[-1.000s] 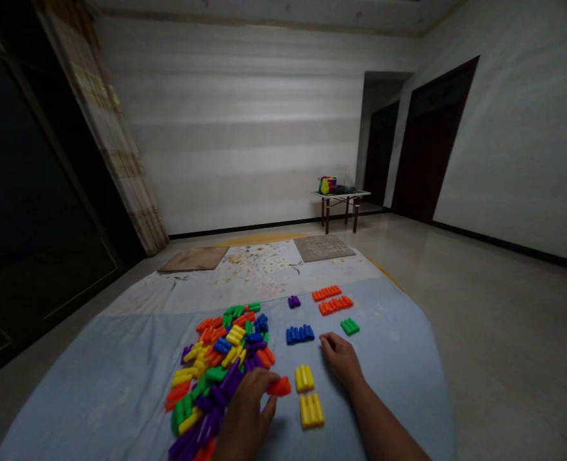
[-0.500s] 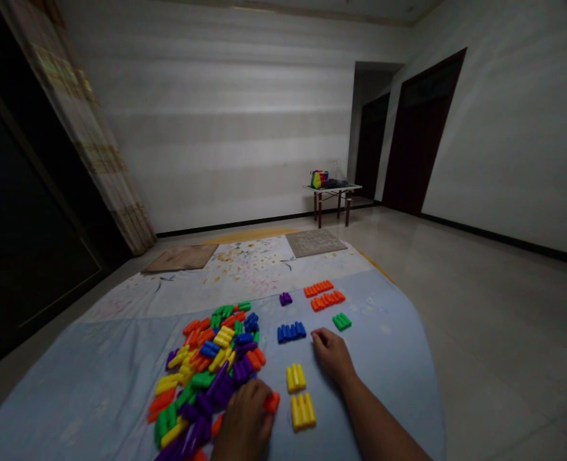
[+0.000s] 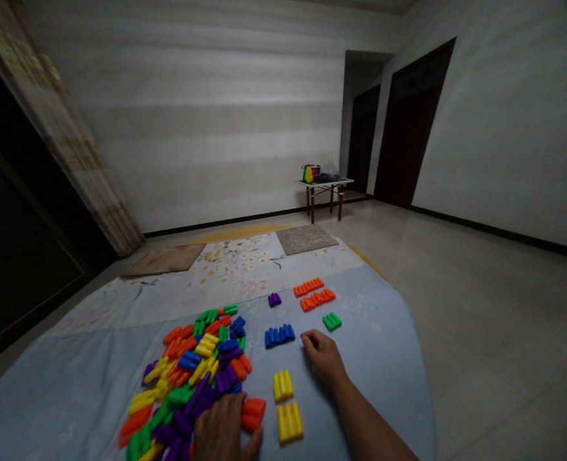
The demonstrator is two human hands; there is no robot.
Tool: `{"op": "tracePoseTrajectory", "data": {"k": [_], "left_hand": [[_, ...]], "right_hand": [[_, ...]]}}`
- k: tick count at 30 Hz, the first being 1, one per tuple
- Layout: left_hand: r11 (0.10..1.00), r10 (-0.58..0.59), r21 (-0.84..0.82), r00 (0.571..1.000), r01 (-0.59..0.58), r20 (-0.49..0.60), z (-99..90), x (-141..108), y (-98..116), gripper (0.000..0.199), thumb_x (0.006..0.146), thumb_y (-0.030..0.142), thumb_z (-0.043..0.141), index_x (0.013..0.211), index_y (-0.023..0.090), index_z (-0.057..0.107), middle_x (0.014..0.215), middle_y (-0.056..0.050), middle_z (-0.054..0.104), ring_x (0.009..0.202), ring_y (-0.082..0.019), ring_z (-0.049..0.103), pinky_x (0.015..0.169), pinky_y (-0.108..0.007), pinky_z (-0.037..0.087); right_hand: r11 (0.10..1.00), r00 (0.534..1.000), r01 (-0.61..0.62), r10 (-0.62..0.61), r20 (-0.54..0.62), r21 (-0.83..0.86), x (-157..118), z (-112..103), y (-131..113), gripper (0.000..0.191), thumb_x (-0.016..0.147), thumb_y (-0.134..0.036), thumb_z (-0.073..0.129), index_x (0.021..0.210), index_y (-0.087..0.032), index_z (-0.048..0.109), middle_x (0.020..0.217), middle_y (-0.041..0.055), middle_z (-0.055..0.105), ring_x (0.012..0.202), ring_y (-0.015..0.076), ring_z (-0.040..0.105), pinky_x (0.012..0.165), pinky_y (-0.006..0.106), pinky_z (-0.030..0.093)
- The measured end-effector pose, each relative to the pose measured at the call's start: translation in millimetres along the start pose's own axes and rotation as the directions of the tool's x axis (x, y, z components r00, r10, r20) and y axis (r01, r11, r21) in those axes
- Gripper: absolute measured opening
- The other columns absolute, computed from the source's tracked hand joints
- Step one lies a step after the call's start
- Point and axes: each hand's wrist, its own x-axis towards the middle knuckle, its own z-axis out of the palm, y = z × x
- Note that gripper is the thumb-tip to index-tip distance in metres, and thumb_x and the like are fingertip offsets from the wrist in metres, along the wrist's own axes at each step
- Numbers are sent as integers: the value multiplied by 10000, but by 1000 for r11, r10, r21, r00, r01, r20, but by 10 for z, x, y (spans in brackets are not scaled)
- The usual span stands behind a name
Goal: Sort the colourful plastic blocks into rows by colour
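My left hand (image 3: 221,428) is at the near right edge of a heap of plastic pieces (image 3: 187,397) in orange, yellow, green, blue and purple. Its thumb is spread from the fingers, and an orange piece (image 3: 253,413) lies beside them; the fingertips are partly hidden. My right hand (image 3: 323,358) rests on the cloth with its fingers curled in, and nothing shows in it. Left of it is a row of blue pieces (image 3: 279,335); beyond it lies a green group (image 3: 332,321). Two yellow groups (image 3: 283,386) lie between my hands.
Two orange rows (image 3: 314,294) and a small purple group (image 3: 274,299) lie farther back on the blue cloth (image 3: 384,384). Brown mat (image 3: 165,259) and grey mat (image 3: 307,239) lie at the far edge. A small table (image 3: 325,184) stands by the wall.
My left hand has drawn left, its thumb now spread, and more of the orange piece shows beside it. My right hand stays put. The whole view has shifted slightly.
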Motion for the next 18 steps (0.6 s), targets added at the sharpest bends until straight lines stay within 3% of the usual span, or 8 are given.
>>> {"op": "tracePoseTrajectory", "data": {"k": [8, 18], "left_hand": [[993, -112, 49, 981, 106, 155, -256, -2, 140, 424, 734, 435, 445, 1041, 185, 595, 1053, -100, 611, 1052, -256, 486, 952, -419, 214], [994, -112, 36, 977, 107, 179, -343, 15, 172, 386, 744, 456, 411, 931, 196, 625, 994, -90, 614, 1008, -254, 497, 942, -424, 204]], "right_hand": [[999, 999, -17, 17, 31, -28, -20, -22, -35, 315, 791, -408, 444, 794, -171, 651, 739, 42, 677, 707, 168, 603, 668, 249, 429], [999, 999, -13, 15, 37, -34, -15, -13, -42, 321, 792, -402, 433, 787, -167, 652, 707, 37, 667, 678, 163, 594, 636, 243, 424]]}}
